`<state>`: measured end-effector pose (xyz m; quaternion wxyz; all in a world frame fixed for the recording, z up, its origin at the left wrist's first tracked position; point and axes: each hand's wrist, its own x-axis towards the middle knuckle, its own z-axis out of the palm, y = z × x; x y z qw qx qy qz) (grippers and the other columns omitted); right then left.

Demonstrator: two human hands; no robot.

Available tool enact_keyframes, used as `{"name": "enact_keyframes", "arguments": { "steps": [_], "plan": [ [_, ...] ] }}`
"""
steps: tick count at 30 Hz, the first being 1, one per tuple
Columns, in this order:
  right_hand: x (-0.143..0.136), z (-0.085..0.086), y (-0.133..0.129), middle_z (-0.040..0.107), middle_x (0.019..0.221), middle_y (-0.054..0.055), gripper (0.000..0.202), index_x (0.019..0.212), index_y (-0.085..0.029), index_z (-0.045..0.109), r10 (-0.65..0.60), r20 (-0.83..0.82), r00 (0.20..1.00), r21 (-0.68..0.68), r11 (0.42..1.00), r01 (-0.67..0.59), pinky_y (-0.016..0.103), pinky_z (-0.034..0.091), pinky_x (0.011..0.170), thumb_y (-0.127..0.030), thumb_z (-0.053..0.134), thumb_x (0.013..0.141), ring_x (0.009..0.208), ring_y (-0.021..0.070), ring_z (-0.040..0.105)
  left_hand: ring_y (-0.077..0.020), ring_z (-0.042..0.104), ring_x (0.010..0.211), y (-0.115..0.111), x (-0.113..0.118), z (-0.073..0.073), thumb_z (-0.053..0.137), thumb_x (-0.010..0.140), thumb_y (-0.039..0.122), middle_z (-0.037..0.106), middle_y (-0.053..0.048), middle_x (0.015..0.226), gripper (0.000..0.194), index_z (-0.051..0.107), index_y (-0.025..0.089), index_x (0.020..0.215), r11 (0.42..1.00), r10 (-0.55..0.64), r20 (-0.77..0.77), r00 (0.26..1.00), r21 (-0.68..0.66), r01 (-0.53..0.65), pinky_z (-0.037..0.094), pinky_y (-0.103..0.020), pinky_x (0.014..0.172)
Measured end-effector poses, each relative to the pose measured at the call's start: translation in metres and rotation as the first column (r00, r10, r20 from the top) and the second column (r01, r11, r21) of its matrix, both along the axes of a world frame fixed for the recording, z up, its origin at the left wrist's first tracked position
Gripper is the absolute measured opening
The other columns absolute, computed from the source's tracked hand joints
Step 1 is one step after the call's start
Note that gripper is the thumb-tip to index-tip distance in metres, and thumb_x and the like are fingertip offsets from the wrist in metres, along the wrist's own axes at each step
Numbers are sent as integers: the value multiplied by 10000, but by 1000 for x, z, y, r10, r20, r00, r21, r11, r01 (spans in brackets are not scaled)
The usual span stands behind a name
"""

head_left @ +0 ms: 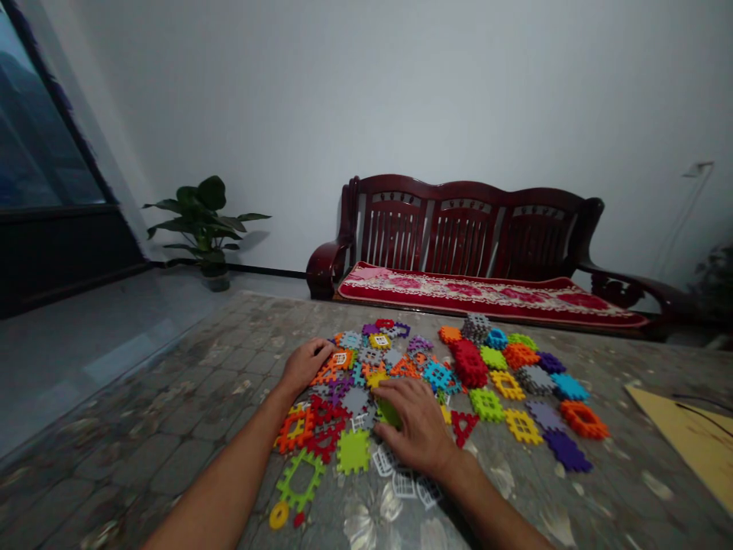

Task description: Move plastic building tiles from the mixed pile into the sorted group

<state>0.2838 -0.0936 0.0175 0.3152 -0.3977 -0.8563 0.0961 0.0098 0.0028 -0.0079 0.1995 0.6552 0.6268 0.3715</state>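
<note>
One lime-green piece (390, 413), plain-faced and partly covered, sits between the right hand's (417, 424) thumb and fingers at the near side of the mixed pile (356, 401); its visible part slants upper left to lower right, its full long axis hidden. Three white lattices (404, 484) lie nearer. The left hand (308, 364) curls beside orange pieces (326, 373), its grip impossible to tell.
</note>
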Motion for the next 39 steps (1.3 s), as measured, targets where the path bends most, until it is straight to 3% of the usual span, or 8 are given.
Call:
{"name": "enact_keyframes", "arguments": {
  "steps": [8,14,18,21,24,27,34,39],
  "plan": [
    [3,-4,4,668,1177,62,416,1190,-251,622,-75,-4,997,7,997,75,424,407,974,-156,599,786,1101,251,563,-217,648,890,-2,-1,1,468,824,541,736,-21,907,422,713,200,861,1000,-27,0,1000,-10,27,474,-306,840],
    [4,-8,4,672,1150,57,377,1156,-257,629,-41,-35,999,4,999,41,416,434,960,-134,551,809,1089,241,576,-214,650,883,-2,-2,2,448,843,516,741,-15,895,401,708,211,849,999,-43,-30,999,-12,42,479,-301,820],
    [5,-10,5,674,1141,59,354,1144,-251,628,-32,-33,999,13,999,33,419,438,959,-129,546,822,1081,240,581,-220,634,933,-9,0,9,463,851,489,731,-28,951,359,692,217,805,993,-110,-142,984,15,114,435,-342,925],
    [6,-11,5,670,1150,62,354,1156,-245,623,-19,-31,999,20,1000,19,421,441,962,-128,546,830,1087,240,579,-240,616,992,-15,1,14,586,784,484,713,-41,1022,284,676,222,849,985,-160,-242,957,23,171,367,-398,1021],
    [7,-12,4,665,1163,66,373,1168,-246,620,-10,-32,999,33,999,11,418,445,963,-114,542,827,1095,238,579,-263,578,1101,-18,-4,14,681,704,416,681,-59,1137,303,668,230,942,971,-217,-268,939,40,236,348,-414,1047],
    [7,-13,4,673,1149,65,374,1162,-251,623,-5,-34,999,47,999,6,418,449,961,-107,538,828,1085,237,588,-250,583,1086,-16,-10,11,635,707,288,673,-70,1124,195,661,216,886,963,-248,-238,939,50,266,388,-390,1010],
    [8,-18,4,707,1039,55,312,1049,-246,661,-34,-72,997,77,996,40,388,486,887,-87,500,834,989,224,628,-214,611,843,-12,-20,16,516,694,193,664,-54,917,172,638,192,816,988,-151,-233,961,-4,155,462,-329,790],
    [9,-16,6,716,1024,45,313,971,-251,691,-63,-88,994,45,997,67,371,494,870,-70,492,812,964,215,642,-247,619,891,-14,-29,26,508,702,162,705,-48,873,182,675,228,729,999,-2,-395,919,-35,-12,398,-403,913]
  ]
}}
